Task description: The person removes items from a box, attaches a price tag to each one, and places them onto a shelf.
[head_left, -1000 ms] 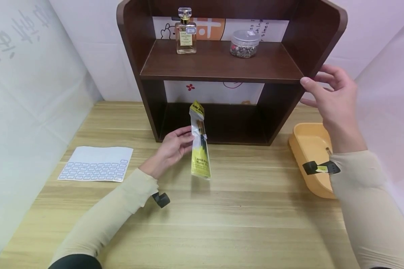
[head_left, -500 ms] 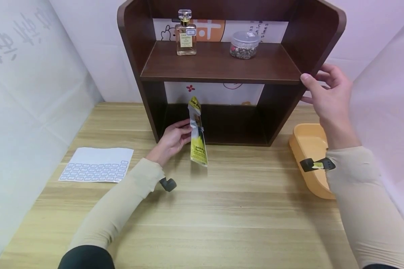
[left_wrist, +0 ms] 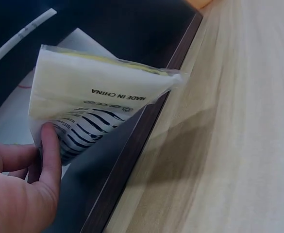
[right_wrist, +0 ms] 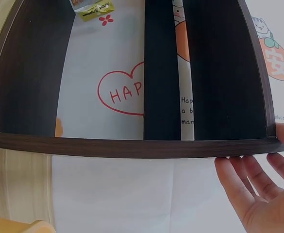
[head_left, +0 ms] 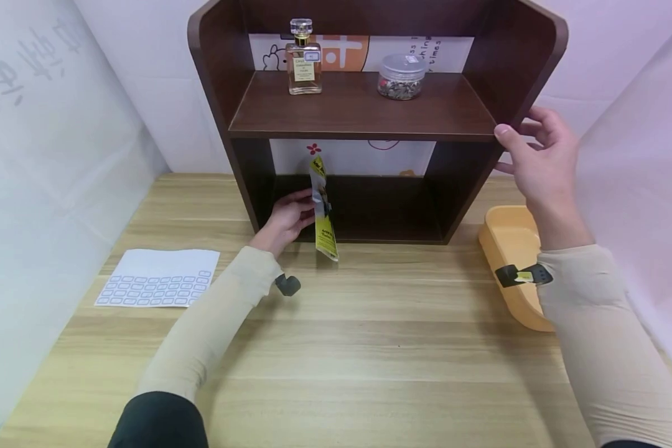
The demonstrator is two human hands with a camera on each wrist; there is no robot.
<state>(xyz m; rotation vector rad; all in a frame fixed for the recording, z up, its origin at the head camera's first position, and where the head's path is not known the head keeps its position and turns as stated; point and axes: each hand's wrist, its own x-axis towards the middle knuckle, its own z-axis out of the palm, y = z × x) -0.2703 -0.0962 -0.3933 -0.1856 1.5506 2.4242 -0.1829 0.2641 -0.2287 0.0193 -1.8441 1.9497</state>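
From here, the left hand pinches the brush packet (it's yellow and white) by the front of the brown shelf's bottom space, and the right hand holds the shelf's side

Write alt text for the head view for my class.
A person's left hand holds a yellow and white packet at the lower opening of a brown shelf, while the right hand grips the shelf's side. A glass bottle and a lidded jar stand on the upper board; a label sheet lies on the table at left, an orange tray at right.
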